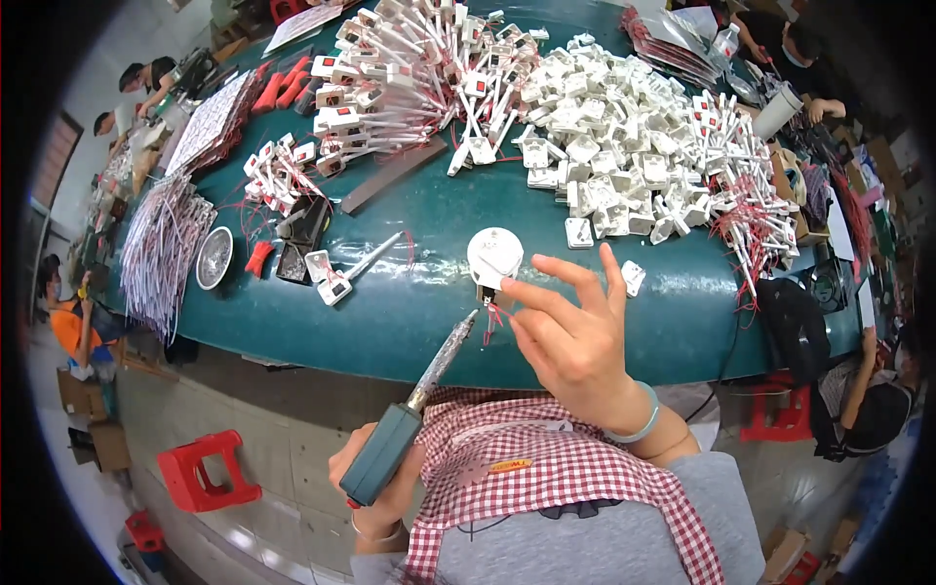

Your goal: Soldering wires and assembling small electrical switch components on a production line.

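My left hand (378,478) is wrapped round the dark green handle of a soldering iron (388,448). Its metal tip points up to a small dark switch (487,292) with thin red wires (490,324), at the near rim of a round white disc (494,244). Over the wires, my right hand (575,336) has its thumb and index finger close together, seemingly pinching a red wire; the grip is partly hidden. The other fingers are raised and spread. A white plastic housing with a handle (336,287) lies left of the disc.
Across the green table (439,336) are heaps of wired white handles (409,78) and white housings (614,136). A metal bar (395,175), a small bowl (214,258) and a bundle of wires (161,253) lie leftward. Red stools (208,473) stand on the floor; other people work around.
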### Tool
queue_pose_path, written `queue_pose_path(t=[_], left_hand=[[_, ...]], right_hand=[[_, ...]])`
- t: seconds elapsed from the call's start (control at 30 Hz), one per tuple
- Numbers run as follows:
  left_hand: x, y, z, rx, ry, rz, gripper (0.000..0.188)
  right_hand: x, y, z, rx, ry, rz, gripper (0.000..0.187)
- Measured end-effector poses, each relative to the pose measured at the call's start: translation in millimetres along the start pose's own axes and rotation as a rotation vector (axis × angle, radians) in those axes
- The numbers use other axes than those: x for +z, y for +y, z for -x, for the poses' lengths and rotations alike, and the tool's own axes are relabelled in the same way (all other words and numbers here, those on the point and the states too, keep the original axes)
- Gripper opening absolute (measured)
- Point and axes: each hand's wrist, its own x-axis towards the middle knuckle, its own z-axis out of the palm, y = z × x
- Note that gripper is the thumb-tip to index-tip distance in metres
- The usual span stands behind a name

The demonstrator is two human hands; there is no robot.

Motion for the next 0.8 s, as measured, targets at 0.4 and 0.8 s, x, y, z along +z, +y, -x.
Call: queue_pose_path(t=[0.4,0.8], left_hand=[[37.5,-25.7,-12.8,-0.329,0.2,0.339,0.036],[102.2,-18.4,-100.6,-0.014,-0.097,0.458,0.031]], right_hand=[[1.9,-1.6,0.7,-0.013,-0.007,-0.025,0.01],[0.3,7.9,0.3,-0.005,-0.03,-0.101,0.011]])
